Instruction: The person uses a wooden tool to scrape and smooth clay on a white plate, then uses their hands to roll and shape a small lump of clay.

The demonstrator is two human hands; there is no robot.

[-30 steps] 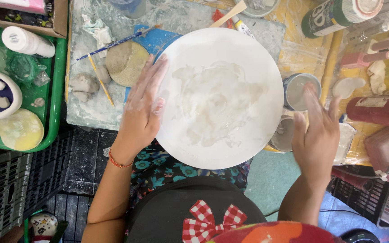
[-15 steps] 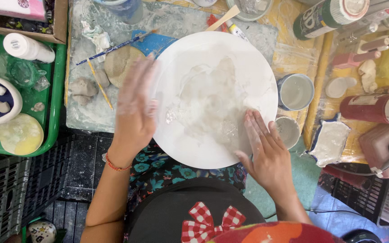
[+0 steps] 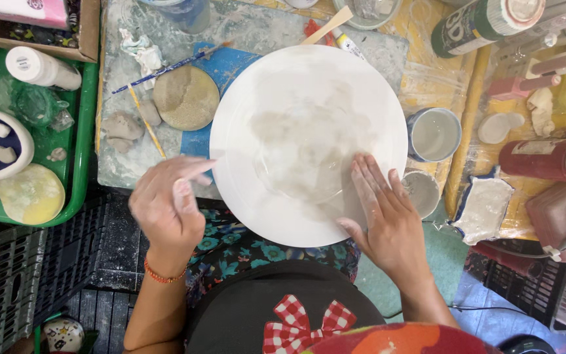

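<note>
The right hand (image 3: 388, 216) is laid flat, fingers spread, on the white disc's (image 3: 309, 131) lower right. The left hand (image 3: 165, 203) is held loosely curled, grasping nothing, just beside its left rim.

Single head-worn view, looking straight down, close over the white plate (image 3: 306, 141), worktable (image 3: 257, 29) and lap

The left hand (image 3: 168, 206) was motion-blurred, its fingers indistinct. The right hand (image 3: 388, 223) hid part of the disc (image 3: 296, 118). The green can (image 3: 483, 23) and red can (image 3: 548, 157) ran off frame.
</note>
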